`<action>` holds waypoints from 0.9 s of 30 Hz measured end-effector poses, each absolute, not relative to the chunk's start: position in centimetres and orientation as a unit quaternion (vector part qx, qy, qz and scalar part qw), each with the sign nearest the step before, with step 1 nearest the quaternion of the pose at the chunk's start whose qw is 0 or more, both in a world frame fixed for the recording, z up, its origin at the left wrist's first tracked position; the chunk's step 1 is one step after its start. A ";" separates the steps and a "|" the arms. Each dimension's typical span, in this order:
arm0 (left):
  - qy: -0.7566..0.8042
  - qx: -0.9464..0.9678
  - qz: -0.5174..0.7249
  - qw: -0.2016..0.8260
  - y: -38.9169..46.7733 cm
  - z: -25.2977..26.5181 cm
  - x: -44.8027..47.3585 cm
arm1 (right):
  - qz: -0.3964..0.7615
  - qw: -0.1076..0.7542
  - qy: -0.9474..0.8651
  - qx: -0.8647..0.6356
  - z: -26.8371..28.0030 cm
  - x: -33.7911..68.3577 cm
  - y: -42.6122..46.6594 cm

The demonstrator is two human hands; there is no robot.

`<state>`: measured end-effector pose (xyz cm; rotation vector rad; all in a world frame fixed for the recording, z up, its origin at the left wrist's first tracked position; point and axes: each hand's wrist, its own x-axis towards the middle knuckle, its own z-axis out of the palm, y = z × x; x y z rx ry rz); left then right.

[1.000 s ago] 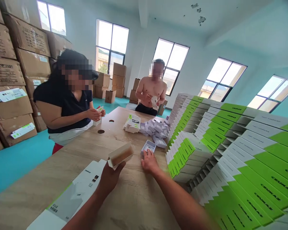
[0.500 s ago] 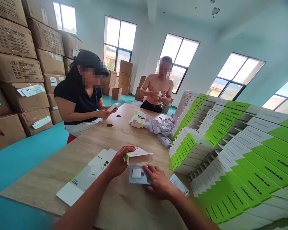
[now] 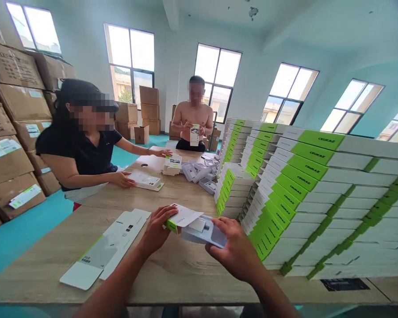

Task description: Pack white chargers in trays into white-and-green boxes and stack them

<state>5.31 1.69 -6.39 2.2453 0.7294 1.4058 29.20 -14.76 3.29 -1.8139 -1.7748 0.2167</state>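
My left hand (image 3: 159, 227) grips a small white and green cardboard box (image 3: 185, 215), its open end facing right with a flap standing out. My right hand (image 3: 230, 240) holds the right end of a clear plastic tray (image 3: 202, 238). A white charger block (image 3: 197, 225) sits in the tray. The tray's left end is at the mouth of the box, partly under the flap; how deep it reaches inside I cannot see. Flat unfolded cartons (image 3: 109, 247) lie on the table left of my left hand.
Tall stacks of white and green boxes (image 3: 285, 190) stand on the right of the wooden table (image 3: 172, 282). Farther back lie a pile of plastic trays (image 3: 199, 170) and folded cartons (image 3: 172, 164). A person (image 3: 82, 145) at the left reaches over the table; another person (image 3: 194, 115) stands at the far end.
The tray has risen off the table to the box mouth, now in my right hand's grip. The view has turned right. The person at the left has reached toward the carton pile.
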 end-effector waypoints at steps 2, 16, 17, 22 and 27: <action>0.266 0.803 0.501 0.184 1.0 -6.1 5.7 | 0.062 0.303 -0.650 -0.694 3.0 27.7 -14.4; 0.284 0.659 0.375 0.587 -9.9 -4.8 5.8 | 0.134 0.493 -0.689 -0.515 -2.7 27.1 -17.9; 0.292 0.622 0.391 0.612 -11.0 -5.7 5.6 | 0.161 0.497 -0.691 -0.500 -4.0 27.4 -18.5; 0.339 0.635 0.527 0.451 -14.0 -10.0 4.9 | 0.109 0.484 -0.700 -0.514 -7.7 28.4 -20.1; 0.270 0.818 0.445 0.245 -12.7 -7.8 2.9 | 0.076 0.435 -0.778 -0.448 -5.8 29.6 -19.4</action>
